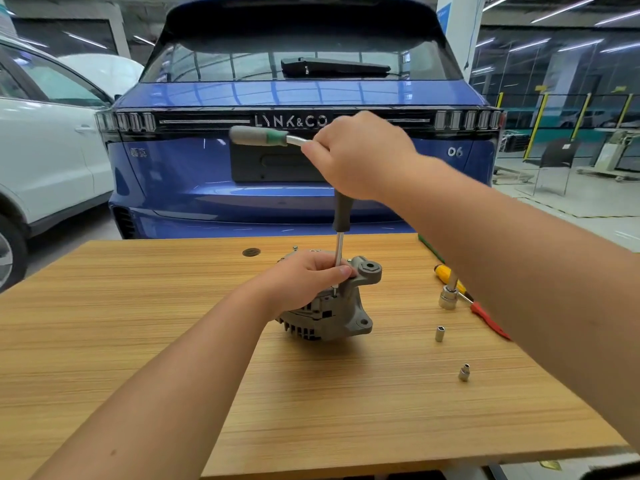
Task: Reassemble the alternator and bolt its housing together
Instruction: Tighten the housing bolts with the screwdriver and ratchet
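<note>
Behind table [138, 341], blue car [301, 168], "LYNK&CO", "06"

ratchet [263, 136] head: hidden in right hand [360, 157] | alternator [332, 306] top: covered by left hand [308, 278] | bolt: too small

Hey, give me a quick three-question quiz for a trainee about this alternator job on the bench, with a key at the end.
1. True or false: the left hand rests on the alternator while the tool's shaft stands on it.
2. Which does the right hand grip? A) the yellow screwdriver B) the ratchet atop the shaft C) a loose socket
3. Fill in: the two small loose sockets lie on the wooden table to the ______ of the alternator.

Key: 1 true; 2 B; 3 right
</note>
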Demonstrator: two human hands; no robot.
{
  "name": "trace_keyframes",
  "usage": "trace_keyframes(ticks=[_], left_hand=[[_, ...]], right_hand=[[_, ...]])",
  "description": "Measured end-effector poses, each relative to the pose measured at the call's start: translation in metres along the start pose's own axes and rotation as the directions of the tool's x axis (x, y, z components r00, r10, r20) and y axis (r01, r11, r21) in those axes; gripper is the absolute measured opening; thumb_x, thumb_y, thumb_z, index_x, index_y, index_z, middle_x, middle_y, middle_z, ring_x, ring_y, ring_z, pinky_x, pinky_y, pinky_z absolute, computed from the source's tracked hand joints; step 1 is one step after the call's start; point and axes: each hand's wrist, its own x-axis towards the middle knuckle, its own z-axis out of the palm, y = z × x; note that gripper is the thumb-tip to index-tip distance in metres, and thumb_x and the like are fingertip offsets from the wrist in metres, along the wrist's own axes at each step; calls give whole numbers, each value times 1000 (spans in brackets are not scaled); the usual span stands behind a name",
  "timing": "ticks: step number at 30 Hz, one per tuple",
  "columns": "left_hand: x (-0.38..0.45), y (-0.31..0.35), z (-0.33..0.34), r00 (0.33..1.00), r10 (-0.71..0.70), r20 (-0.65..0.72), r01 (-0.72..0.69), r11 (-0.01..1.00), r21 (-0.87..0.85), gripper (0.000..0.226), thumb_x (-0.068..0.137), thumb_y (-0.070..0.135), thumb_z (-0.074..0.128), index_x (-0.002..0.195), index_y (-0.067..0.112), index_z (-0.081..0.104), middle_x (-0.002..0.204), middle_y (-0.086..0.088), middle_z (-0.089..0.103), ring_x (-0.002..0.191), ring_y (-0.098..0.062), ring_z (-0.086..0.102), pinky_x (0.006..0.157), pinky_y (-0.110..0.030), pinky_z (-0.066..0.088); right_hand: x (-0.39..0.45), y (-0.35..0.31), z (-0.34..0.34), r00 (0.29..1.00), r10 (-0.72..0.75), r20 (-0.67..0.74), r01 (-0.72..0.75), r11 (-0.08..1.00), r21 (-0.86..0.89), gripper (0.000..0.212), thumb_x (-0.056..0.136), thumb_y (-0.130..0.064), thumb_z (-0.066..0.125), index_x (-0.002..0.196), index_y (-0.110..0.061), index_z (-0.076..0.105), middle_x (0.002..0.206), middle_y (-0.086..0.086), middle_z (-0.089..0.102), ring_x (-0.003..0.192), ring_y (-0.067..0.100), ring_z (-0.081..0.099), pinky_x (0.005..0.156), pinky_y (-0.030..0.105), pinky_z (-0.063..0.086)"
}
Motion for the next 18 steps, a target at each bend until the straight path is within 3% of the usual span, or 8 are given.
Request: trace_keyframes(ticks=[2,4,5,8,11,13,16,18], left_hand=[[-1,0,0,1000,11,7,-11,1000,-7,22,98,65,54,106,59,72,118,10,73,113,-27,66,82,-33,47],[-1,1,0,1000,20,0,-20,1000,-7,21,97,66,54,106,59,72,116,11,73,110,-21,66,81,-32,47],[-1,1,0,1000,21,-5,-21,1000,-6,21,97,66,54,105,59,72,118,8,73,110,-22,66,81,-33,46],[-1,0,0,1000,26,-12,-26,1000,-4,22,97,66,54,105,59,72,121,2,72,118,-31,64,81,-33,46],[-1,0,-1,1000,18,-21,-18,1000,-11,19,100,62,53,104,61,71,110,18,73,112,-20,64,77,-29,45],[-2,0,-1,1000,15,-7,-15,1000,-23,19,102,58,52,104,62,71,99,35,68,105,-5,61,76,-27,41],[0,1,-2,1000,11,1,-11,999,-34,20,102,57,52,105,60,72,96,41,65,104,-3,59,76,-28,40],[0,0,-2,1000,4,2,-3,999,-36,20,102,58,52,105,59,72,96,40,65,104,-4,59,75,-28,39]], right_hand=[[9,-1,-13,987,120,106,-122,993,7,36,100,-35,44,67,-21,45,66,0,50,59,22,45,53,32,32],[12,0,-21,942,223,250,-287,923,256,25,99,-26,47,77,-17,55,67,-1,64,62,20,58,58,29,46],[9,1,-22,896,261,359,-409,798,442,21,99,-23,46,85,-13,59,69,-1,71,66,19,67,68,28,53],[-1,11,-13,798,171,578,-599,117,792,14,97,-17,43,99,-11,55,73,0,69,70,20,70,94,43,54],[-12,16,11,820,198,537,-439,-385,812,16,100,-23,47,105,-14,60,80,-5,75,73,17,75,100,51,39],[-20,15,25,842,257,474,-280,-543,792,15,101,-25,54,91,-17,62,71,-6,71,71,13,70,91,46,44],[-30,10,37,905,377,195,-31,-398,917,10,102,-18,56,93,-21,59,85,-3,70,80,14,64,77,35,49],[-35,8,37,899,412,-149,101,136,986,13,102,-16,58,102,-22,69,99,-6,70,93,10,64,83,28,51]])
